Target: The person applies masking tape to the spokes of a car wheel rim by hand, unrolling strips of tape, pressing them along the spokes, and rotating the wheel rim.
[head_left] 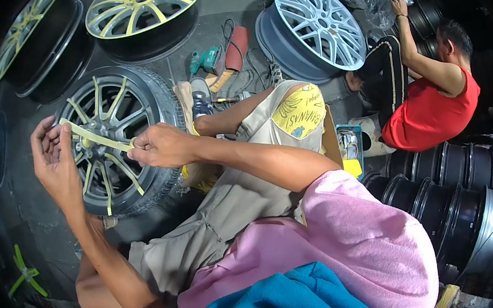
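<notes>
A strip of yellow masking tape (99,137) is stretched between my two hands, above a dark multi-spoke wheel (144,111) fitted with a tire (160,91). My left hand (56,151) has its thumb against the tape's far-left end, its fingers curled behind. At the other end, the fingers of my right hand (162,145) pinch the strip. Several spokes of the wheel carry yellow tape strips (107,182) along their length. Part of the hub is hidden behind the tape and my hands.
Two yellow-taped rims (146,36) (28,44) stand at the upper left, and a light blue rim (320,28) at the upper middle. A green power tool (206,60) lies on the floor. A person in red (431,103) sits at right near stacked dark rims (441,206).
</notes>
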`<state>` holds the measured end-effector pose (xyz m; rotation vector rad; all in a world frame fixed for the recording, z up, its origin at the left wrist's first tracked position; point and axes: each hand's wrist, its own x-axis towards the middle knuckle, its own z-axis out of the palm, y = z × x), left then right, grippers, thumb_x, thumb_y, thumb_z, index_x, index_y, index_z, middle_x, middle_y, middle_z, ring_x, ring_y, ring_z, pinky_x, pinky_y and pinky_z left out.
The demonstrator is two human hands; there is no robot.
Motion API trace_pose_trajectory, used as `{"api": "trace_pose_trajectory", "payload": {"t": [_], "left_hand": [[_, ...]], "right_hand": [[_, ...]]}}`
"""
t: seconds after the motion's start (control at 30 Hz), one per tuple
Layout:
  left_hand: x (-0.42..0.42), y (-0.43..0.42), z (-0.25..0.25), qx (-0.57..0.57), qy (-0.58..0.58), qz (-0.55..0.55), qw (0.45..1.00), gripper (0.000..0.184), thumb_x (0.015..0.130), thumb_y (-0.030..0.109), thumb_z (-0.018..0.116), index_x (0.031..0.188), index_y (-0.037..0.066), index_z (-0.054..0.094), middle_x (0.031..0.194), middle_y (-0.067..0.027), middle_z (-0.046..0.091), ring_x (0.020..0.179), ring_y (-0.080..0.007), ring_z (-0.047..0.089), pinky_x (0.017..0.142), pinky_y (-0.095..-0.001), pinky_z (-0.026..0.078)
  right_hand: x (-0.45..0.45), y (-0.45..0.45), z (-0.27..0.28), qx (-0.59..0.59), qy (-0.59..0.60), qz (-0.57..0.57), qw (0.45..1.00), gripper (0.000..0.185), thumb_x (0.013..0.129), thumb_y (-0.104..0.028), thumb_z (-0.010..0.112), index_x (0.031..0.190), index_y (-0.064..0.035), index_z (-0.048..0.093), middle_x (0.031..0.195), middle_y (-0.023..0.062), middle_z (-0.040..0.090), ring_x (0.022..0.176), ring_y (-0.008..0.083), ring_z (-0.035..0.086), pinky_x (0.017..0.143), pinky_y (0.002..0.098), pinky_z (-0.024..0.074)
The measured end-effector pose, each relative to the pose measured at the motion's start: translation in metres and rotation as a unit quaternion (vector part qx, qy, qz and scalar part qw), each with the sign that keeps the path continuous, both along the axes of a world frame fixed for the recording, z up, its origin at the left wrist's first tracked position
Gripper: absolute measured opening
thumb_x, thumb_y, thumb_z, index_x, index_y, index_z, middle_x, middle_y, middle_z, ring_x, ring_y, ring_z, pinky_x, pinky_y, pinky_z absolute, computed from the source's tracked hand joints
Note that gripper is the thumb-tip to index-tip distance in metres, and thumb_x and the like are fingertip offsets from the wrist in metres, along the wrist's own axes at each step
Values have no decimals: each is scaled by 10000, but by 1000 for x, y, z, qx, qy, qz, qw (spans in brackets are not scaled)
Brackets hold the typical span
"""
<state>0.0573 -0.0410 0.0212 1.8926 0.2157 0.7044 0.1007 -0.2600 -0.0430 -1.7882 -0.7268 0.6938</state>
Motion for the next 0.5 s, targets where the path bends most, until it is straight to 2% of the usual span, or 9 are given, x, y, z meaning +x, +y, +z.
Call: {"api": "trace_pose_trajectory", "payload": {"t": [0.07,0.27,0.5], "left_hand": [[0,7,-19,-2,21,-9,1000,287,939,24,663,1204,-38,571,964,-57,643,886,-87,594,805,-220,472],[-10,33,-94,-8,71,-33,997,281,940,17,649,1201,-34,560,925,-55,648,868,-94,604,800,-226,479],[-14,25,-122,-39,138,-27,989,284,935,50,658,1196,-14,565,923,-59,647,835,-103,615,776,-228,488]], "right_hand": [[-2,-4,4,-38,-34,30,998,394,936,-369,573,806,-13,681,673,166,641,637,338,628,670,444,487],[-2,-5,-6,-97,-83,114,985,409,916,-363,590,720,-4,612,664,201,603,701,415,620,672,483,472],[-4,-7,-24,-124,-119,138,976,367,895,-335,604,730,-8,627,722,221,630,751,426,635,715,504,491]]}}
